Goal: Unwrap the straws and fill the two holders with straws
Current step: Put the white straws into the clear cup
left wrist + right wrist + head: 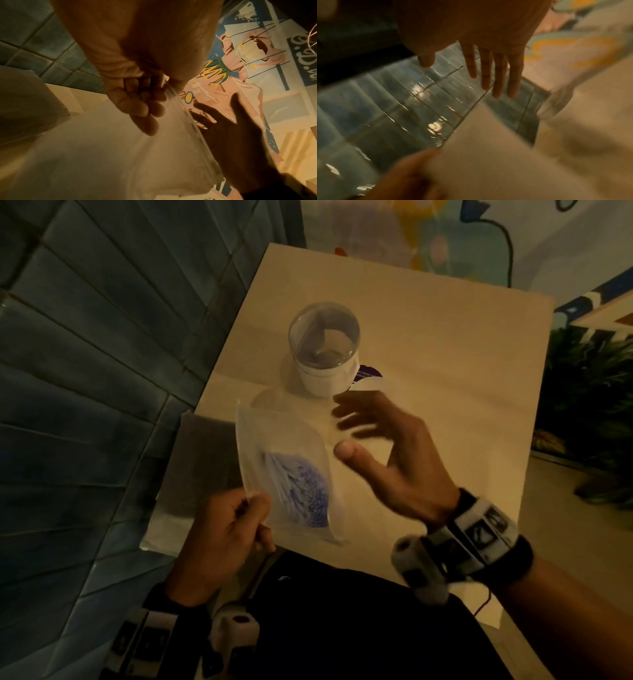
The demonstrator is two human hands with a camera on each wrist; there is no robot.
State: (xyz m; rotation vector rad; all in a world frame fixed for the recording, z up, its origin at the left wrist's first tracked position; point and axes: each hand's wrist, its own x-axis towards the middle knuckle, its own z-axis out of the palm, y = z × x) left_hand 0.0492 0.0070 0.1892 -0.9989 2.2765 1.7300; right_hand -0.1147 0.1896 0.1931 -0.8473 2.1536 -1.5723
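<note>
In the lower left of the head view, the left hand (227, 529) pinches the near corner of a clear plastic bag (284, 474), thumb on top and curled fingers beneath, holding it up above the table (445, 354). Through the plastic a bundle of blue-and-white straws (298, 491) shows low in the bag, in the lower middle of the frame. The left wrist view shows the same grip: the fingers (137, 102) fold against the bag's edge, which runs diagonally down the centre of that frame.

The right hand (394, 453) hovers just right of the bag, at the centre of the head view, fingers spread and straight, thumb pointing toward the plastic, holding nothing; it is blurred. In the right wrist view its fingers (488, 70) hang extended and slightly apart at upper centre.

One holder (325, 350), a white cylinder with a clear domed top, stands upright on the table above centre of the head view, beyond the right hand's fingertips. Blue tiles (85, 371) fill the left side of the frame.
</note>
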